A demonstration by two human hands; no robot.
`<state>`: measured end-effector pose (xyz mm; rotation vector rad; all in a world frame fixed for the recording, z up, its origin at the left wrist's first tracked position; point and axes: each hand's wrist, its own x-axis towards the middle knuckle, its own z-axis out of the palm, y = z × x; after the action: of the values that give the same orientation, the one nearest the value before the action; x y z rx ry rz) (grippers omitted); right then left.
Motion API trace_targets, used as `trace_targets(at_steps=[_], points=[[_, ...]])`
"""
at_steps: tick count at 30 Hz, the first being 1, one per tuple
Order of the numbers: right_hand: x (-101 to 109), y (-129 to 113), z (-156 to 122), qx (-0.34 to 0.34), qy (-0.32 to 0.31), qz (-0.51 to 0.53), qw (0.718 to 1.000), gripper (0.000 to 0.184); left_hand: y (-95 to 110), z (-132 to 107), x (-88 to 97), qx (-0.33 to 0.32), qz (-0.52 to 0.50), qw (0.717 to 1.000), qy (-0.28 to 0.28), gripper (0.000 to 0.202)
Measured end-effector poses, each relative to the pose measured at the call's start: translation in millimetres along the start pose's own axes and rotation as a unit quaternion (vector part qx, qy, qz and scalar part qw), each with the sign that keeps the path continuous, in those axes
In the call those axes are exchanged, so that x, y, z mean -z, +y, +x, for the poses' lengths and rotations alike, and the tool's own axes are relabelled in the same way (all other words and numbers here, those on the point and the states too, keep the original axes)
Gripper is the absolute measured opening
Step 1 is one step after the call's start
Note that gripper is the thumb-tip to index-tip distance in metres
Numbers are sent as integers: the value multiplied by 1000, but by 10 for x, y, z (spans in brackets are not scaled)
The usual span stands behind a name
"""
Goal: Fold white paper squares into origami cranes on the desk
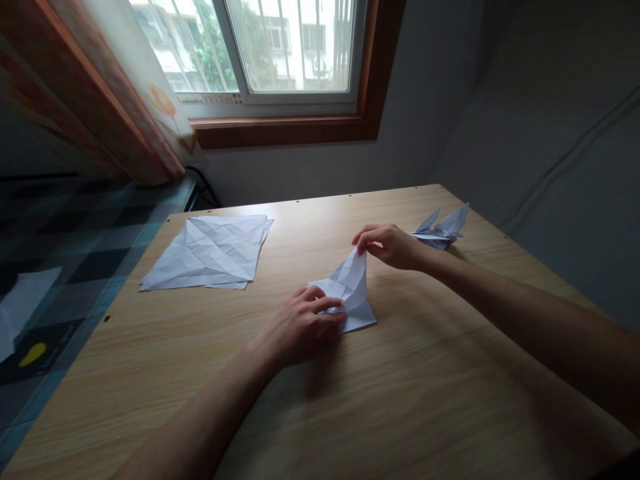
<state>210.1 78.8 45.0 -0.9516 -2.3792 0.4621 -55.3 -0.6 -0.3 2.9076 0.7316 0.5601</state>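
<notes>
A partly folded white paper lies near the middle of the wooden table. My left hand rests on its lower left part, fingers pressing it flat against the table. My right hand pinches the paper's raised top corner between thumb and fingers and lifts it into a peak. A finished folded paper figure with pointed wings sits just behind my right wrist.
A stack of creased white paper sheets lies at the table's far left. A bed with a checked cover stands left of the table, with a loose white sheet on it. A window and curtain are behind.
</notes>
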Motion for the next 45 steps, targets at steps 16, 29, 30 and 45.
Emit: trace_targets(at_steps=[16,29,30,45], points=[[102,-243,7,-63,-110,-41,991,9,10,-2,20,-1,2,1000,-3,23],[-771,-443,-570,-310,207,107,922,91,63,33,38,3,40,998,-51,30],[-775,-456,-584,-323,197,106,920,82,68,33,37,4,42,998,-53,32],[-768,-459,-604,-129,123,-15,984,22,-45,7,-50,114,-23,989,90,38]])
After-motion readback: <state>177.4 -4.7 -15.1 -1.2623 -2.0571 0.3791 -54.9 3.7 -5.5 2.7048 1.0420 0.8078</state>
